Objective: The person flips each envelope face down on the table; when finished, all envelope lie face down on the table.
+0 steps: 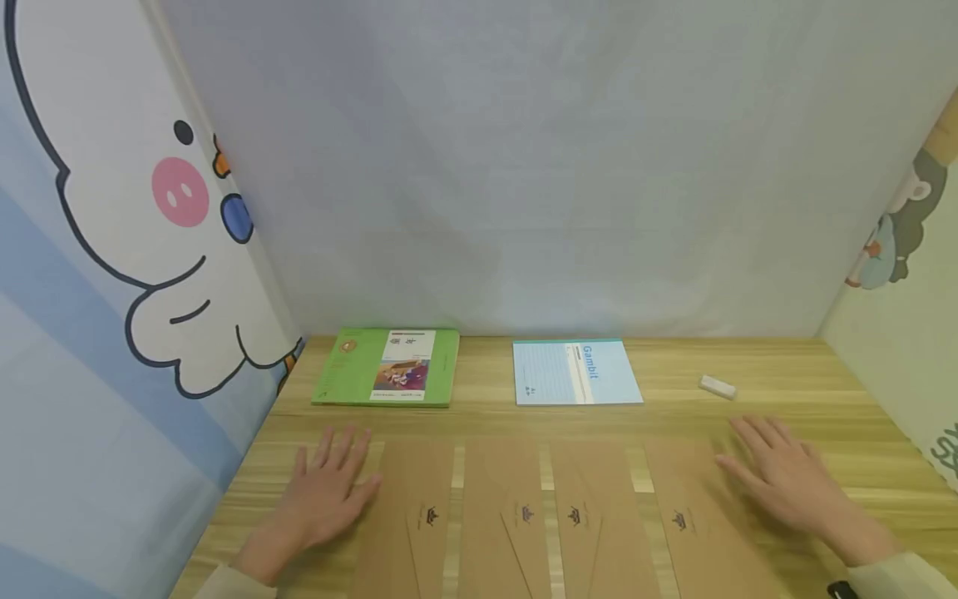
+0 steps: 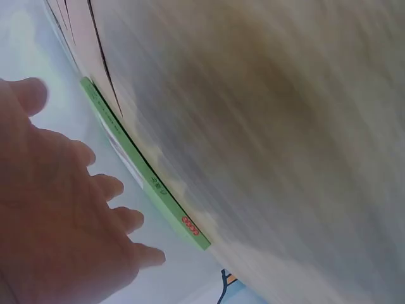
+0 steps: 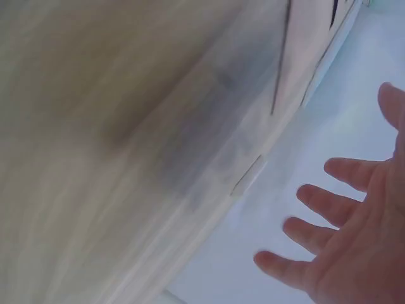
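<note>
Several brown kraft-paper envelopes lie side by side on the table, each with a small dark crown print and a slanted flap edge. My left hand, fingers spread, is beside the leftmost envelope. Past the rightmost envelope, my right hand has its fingers extended and holds nothing. Two more envelopes, one left of middle and one right of middle, lie between them. In the wrist views the left palm and the right palm appear raised off the tabletop.
A green book, probably stacked on another, lies at the back left. Right of it is a light blue notebook marked "Gambit". A small white block like an eraser sits further right. Fabric hangs behind the wooden table.
</note>
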`<state>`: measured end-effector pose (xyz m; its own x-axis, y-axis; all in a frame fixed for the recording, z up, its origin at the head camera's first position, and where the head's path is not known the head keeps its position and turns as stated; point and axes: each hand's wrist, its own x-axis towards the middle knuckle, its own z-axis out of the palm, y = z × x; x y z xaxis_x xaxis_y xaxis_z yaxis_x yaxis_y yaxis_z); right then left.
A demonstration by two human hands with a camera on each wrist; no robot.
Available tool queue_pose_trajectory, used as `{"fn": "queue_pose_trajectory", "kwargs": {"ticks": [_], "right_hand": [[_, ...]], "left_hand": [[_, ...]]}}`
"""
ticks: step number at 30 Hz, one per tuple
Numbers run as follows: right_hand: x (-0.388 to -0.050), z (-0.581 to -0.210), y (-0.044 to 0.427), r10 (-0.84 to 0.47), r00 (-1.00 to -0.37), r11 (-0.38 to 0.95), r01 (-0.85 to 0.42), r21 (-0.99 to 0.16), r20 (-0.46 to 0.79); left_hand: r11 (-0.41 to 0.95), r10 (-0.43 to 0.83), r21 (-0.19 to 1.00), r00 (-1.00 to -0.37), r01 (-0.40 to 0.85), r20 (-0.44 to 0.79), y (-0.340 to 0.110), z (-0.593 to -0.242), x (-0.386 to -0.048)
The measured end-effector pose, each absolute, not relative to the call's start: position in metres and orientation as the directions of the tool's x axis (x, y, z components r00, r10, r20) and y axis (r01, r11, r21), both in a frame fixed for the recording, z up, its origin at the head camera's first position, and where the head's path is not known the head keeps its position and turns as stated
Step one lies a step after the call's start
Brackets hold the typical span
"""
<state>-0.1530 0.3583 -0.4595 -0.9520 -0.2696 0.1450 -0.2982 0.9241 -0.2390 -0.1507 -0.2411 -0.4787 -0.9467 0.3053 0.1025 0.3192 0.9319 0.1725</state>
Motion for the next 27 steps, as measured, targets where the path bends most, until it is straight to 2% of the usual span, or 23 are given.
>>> {"fn": "queue_pose_trajectory", "kwargs": {"ticks": [6, 12, 16, 21, 27], "right_hand": [[-0.159, -0.451, 0.334, -0.308, -0.930, 0.858, -0.362, -0.364, 0.200], [-0.164, -0.446, 0.302, -0.335, -0.917, 0.845, -0.394, -0.362, 0.216], [-0.165, -0.445, 0.283, -0.369, -0.900, 0.826, -0.431, -0.363, 0.231], [-0.166, -0.445, 0.255, -0.415, -0.883, 0.809, -0.468, -0.355, 0.219], [-0.167, -0.452, 0.223, -0.478, -0.862, 0.781, -0.506, -0.367, 0.171]], "left_hand": [[0.910, 0.306, 0.278, -0.951, 0.308, 0.052, -0.234, -0.478, -0.149], [0.875, 0.314, 0.348, -0.942, 0.335, 0.117, -0.234, -0.479, -0.152], [0.886, 0.248, 0.383, -0.965, 0.262, 0.085, -0.233, -0.477, -0.153], [0.896, 0.161, 0.422, -0.987, 0.139, -0.018, -0.231, -0.469, -0.152], [0.896, 0.127, 0.437, -0.988, 0.076, -0.088, -0.230, -0.464, -0.147]]}}
